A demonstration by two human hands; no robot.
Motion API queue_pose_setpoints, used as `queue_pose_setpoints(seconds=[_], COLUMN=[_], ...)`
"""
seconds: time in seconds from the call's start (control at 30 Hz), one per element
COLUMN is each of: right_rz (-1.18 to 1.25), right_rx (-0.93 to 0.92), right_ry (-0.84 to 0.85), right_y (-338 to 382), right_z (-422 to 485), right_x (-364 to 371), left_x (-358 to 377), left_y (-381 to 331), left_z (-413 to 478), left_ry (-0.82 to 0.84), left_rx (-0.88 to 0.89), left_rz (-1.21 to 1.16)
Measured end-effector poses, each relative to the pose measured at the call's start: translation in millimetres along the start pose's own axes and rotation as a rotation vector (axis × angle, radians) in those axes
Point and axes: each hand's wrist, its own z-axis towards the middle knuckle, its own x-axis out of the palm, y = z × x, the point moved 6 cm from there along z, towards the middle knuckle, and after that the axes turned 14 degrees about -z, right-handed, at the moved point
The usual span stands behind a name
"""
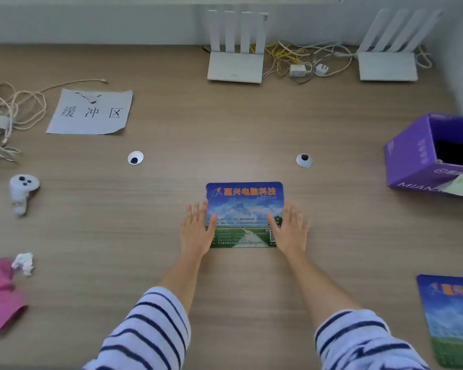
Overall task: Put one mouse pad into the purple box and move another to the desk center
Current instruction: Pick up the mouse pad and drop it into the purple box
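Centrally on the desk [332,236] lies a printed mouse pad [243,209], flat, with left hand [197,231] and right hand [289,228] laid along its left and right edges, fingers spread and flat, thumbs over the pad's surface, gripping nothing. Purple box [412,158] sits open at the right edge with something dark inside, well apart from the hands; a second mouse pad [452,316] lies flat at the near right corner, partly cut off. Far side has two white routers [235,65] and cables, a paper sign [91,112] far left, a white controller [22,189] left, striped sleeves [150,335] on both arms.
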Motion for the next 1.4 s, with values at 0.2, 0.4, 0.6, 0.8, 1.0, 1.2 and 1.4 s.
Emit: queue_pose_setpoints(seconds=[0.2, 0.4, 0.6, 0.8, 1.0, 1.2, 1.4], right_rz=[0.191, 0.23, 0.284, 0.348, 0.405, 0.527, 0.569], right_rx=[0.116, 0.195, 0.23, 0.272, 0.333, 0.372, 0.397], right_ry=[-0.028, -0.057, -0.06, -0.076, -0.046, -0.072, -0.077], right_y=[0, -1, 0, 0, -1, 0, 1], right_z=[9, 21, 26, 34, 39, 43, 47], right_x=[0, -4, -3, 2, 9, 11, 18], left_x=[9, 2, -4, -8, -6, -8, -9], left_y=[2, -1, -2, 7, 7, 6, 3], left_z=[14, 24, 26, 36, 41, 46, 50], left_ry=[0.069, -0.019, -0.082, -0.151, -0.141, -0.108, -0.083], left_rx=[-0.031, -0.201, -0.347, -0.444, -0.459, -0.452, -0.377], left_rz=[-0.304, -0.632, -0.804, -0.855, -0.842, -0.803, -0.723])
